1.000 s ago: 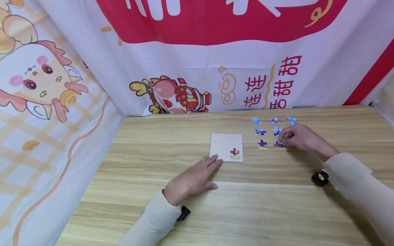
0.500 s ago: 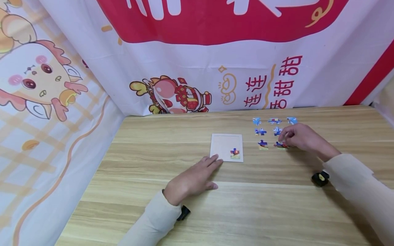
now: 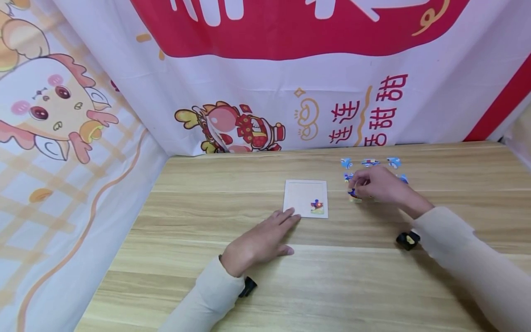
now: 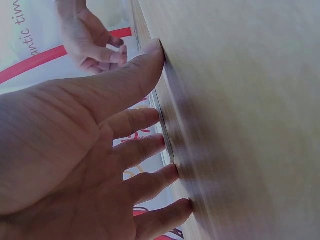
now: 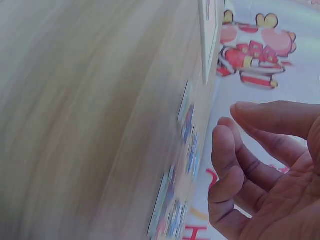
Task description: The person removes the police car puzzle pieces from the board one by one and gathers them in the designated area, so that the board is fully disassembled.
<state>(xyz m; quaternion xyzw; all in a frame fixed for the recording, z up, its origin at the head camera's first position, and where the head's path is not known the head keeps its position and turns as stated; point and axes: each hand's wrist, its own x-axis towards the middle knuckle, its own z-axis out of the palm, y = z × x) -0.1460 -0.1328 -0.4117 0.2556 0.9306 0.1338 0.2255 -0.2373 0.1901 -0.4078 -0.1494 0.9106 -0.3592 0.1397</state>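
In the head view my left hand (image 3: pixel 263 240) lies with its fingers spread, fingertips touching the lower left edge of a white square puzzle board (image 3: pixel 298 193). One colourful jigsaw piece (image 3: pixel 317 207) sits in the board's lower right corner. My right hand (image 3: pixel 383 186) hovers over the loose pieces, its fingers loosely bent beside the bottom left jigsaw piece (image 3: pixel 354 195). The right wrist view shows the thumb and index finger (image 5: pixel 225 145) near each other with no piece visible between them, above the pieces (image 5: pixel 186 117). The hand hides part of the lower rows in the head view.
Blue jigsaw pieces stand in a back row: left piece (image 3: pixel 346 163), middle piece (image 3: pixel 370 162), right piece (image 3: pixel 394 162). Another blue piece (image 3: pixel 402 178) shows behind the right hand. A printed cloth (image 3: pixel 249 83) hangs along the wooden table's (image 3: pixel 199 198) back edge.
My right hand has moved left from the bottom middle piece to above the bottom left piece. The left hand and the board have stayed in place.
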